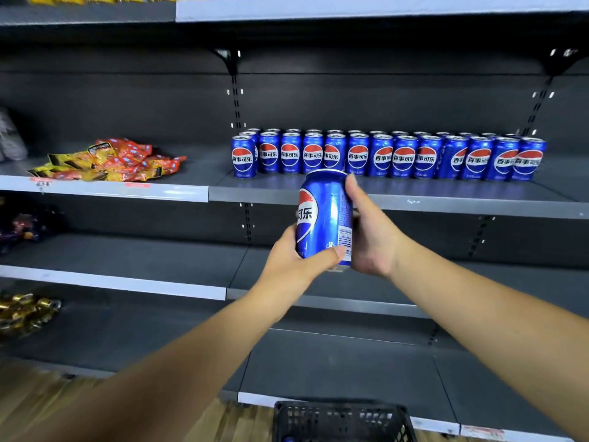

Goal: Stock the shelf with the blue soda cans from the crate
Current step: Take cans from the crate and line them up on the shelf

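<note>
Grey shelf [446, 204] holds can rows [389, 154]. Left hand [293, 260] and right hand [373, 231] both grip one blue can [323, 215], above crate [342, 421].

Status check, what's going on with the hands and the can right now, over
Left hand and right hand both grip one blue can, raised before the shelf. Rows of cans already there. Nothing in the way.
</note>
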